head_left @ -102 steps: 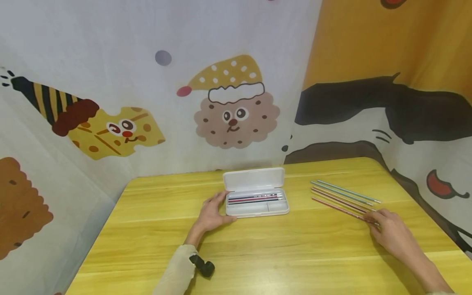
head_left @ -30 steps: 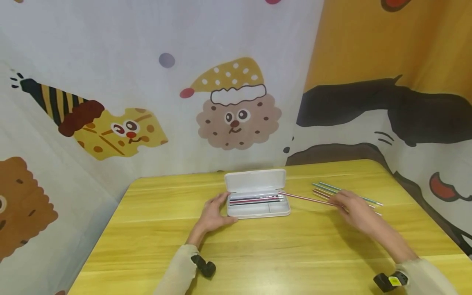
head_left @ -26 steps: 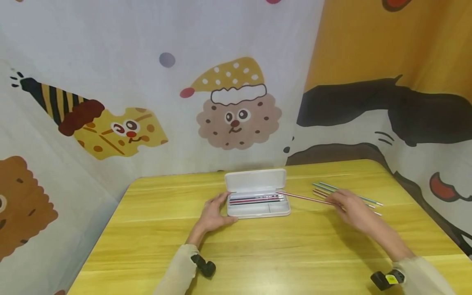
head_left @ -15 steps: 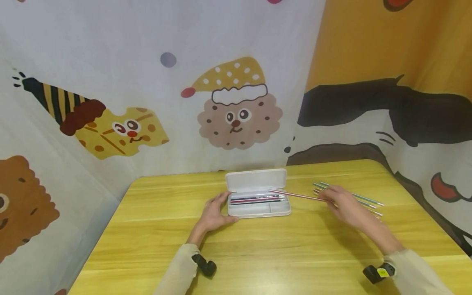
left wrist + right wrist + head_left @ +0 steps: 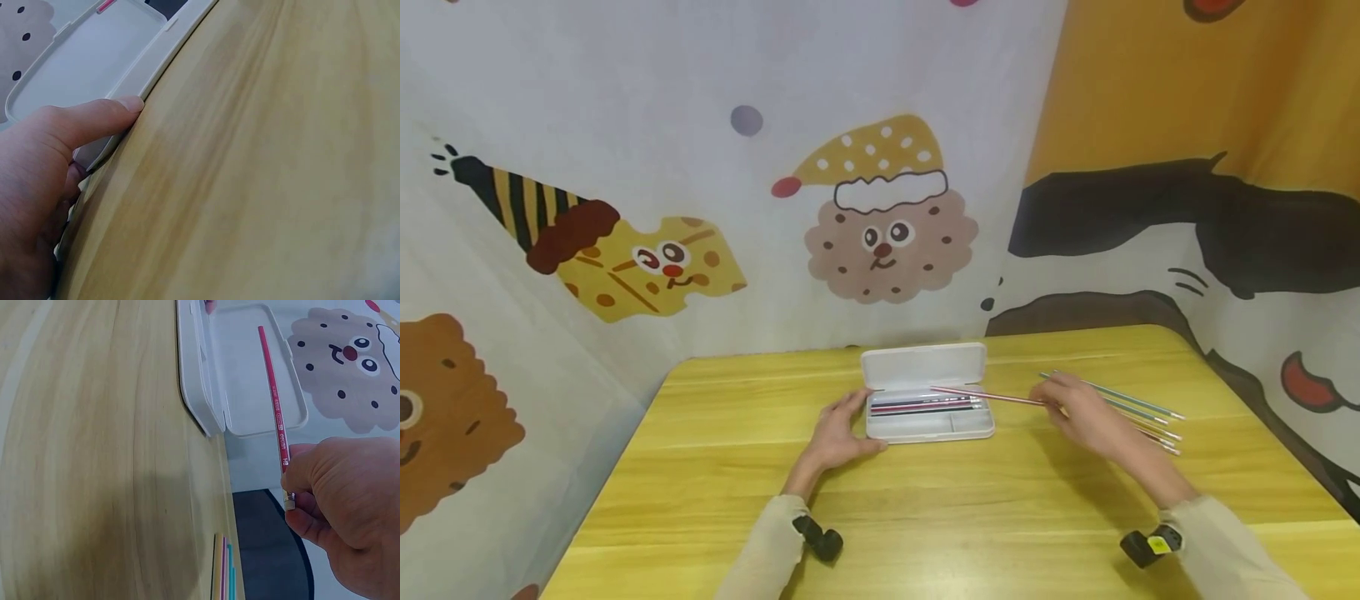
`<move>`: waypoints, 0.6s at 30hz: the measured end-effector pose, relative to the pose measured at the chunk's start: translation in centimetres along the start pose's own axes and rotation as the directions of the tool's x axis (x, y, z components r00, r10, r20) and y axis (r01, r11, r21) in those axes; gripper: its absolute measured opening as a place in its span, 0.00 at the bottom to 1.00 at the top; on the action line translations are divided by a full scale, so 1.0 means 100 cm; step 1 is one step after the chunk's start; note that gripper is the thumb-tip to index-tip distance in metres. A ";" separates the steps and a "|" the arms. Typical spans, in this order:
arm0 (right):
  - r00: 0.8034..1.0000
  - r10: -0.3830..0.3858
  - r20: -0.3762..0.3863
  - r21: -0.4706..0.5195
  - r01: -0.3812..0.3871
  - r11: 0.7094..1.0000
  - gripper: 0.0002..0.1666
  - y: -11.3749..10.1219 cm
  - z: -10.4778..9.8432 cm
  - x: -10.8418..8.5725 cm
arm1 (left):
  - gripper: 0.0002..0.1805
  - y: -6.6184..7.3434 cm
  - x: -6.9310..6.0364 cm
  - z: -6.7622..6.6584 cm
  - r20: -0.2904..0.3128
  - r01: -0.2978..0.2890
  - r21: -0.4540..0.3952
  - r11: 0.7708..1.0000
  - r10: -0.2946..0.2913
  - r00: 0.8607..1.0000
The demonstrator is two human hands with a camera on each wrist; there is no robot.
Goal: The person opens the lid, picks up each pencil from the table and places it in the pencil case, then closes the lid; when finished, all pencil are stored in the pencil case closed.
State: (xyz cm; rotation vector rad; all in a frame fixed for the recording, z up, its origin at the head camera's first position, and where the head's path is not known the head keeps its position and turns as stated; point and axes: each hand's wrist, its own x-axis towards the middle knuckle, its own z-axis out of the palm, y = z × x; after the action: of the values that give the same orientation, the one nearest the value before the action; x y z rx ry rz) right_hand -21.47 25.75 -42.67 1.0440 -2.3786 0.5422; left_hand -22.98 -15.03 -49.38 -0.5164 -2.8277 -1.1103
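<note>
My left hand point(image 5: 835, 435) holds the left end of a white pencil case point(image 5: 910, 427), thumb on its front edge. The lid is up, and inside lie several dark and red pencils point(image 5: 917, 407). Between thumb and fingers, my right hand point(image 5: 1081, 417) pinches a red pencil point(image 5: 988, 396) near its eraser end. That pencil slants leftward, its far end over the case's back part. In the right wrist view the red pencil point(image 5: 275, 394) appears in front of the raised lid point(image 5: 240, 375), lifted off the table. The left wrist view shows the left thumb point(image 5: 103, 119) on the case's rim.
Several loose pencils point(image 5: 1138, 401) lie on the yellow wooden table point(image 5: 940, 508) to the right, partly hidden by the right hand. A curtain with cartoon prints point(image 5: 760, 308) hangs behind the table's back edge. Each wrist carries a small black camera point(image 5: 827, 543).
The right hand has picked up the red pencil from the loose ones and carried it left, so its far end now passes over the case. The left hand stays on the case.
</note>
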 end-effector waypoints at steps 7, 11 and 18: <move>1.000 -0.020 -0.005 0.019 0.020 1.000 0.21 -0.003 0.004 0.008 | 0.50 0.001 -0.001 -0.001 -0.002 0.001 -0.016 1.000 -0.001 1.000; 1.000 -0.004 0.012 0.022 0.004 1.000 0.19 -0.006 0.006 0.015 | 0.50 0.001 -0.001 -0.001 0.002 0.002 -0.005 1.000 -0.002 1.000; 0.999 -0.011 0.033 0.023 0.010 1.000 0.19 -0.009 0.015 0.025 | 0.50 0.003 0.000 -0.002 0.004 0.000 -0.007 1.000 0.000 1.000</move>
State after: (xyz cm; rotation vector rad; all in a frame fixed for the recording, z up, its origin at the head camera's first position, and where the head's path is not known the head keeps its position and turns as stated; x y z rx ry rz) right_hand -22.66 23.01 -42.30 1.0832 -2.3997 0.5540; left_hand -22.89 -14.97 -49.07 -0.5188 -2.8282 -1.1204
